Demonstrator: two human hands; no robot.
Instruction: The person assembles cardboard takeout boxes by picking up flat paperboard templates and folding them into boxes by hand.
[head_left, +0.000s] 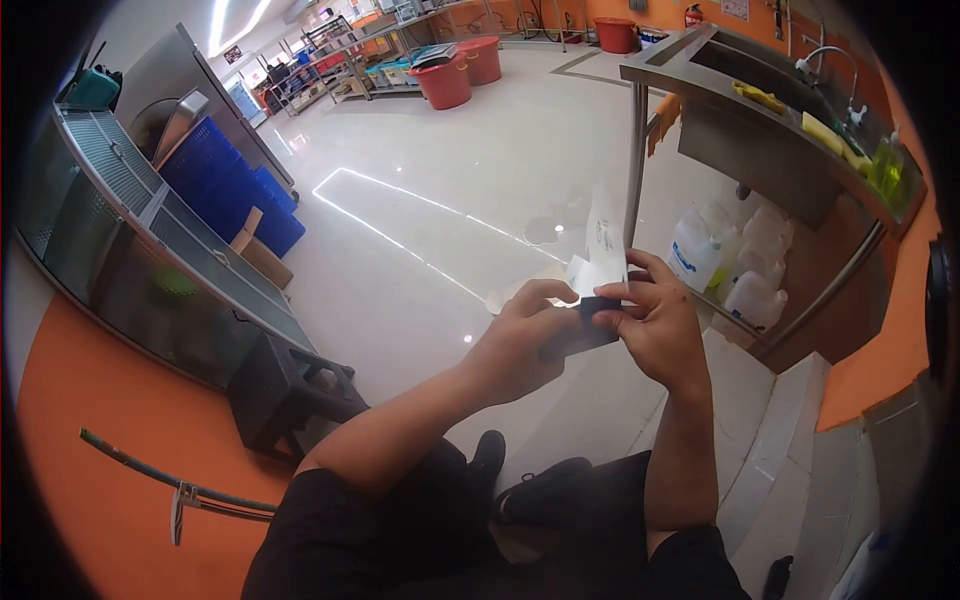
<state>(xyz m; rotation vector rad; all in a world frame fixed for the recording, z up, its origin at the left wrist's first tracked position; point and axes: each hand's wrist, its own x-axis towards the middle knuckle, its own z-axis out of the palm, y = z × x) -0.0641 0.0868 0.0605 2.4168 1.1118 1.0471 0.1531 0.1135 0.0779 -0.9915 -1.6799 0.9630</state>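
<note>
A person's left hand and right hand grasp a small dark object between fingertips, above a pale floor. A white sheet (its print too small to read) rises just beyond. Jugs sit under a sink at right; a stool stands left.

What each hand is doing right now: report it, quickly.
Left hand: closed, holding a dark object.
Right hand: closed on the same object; whether it also grips the white sheet cannot be told.
</note>
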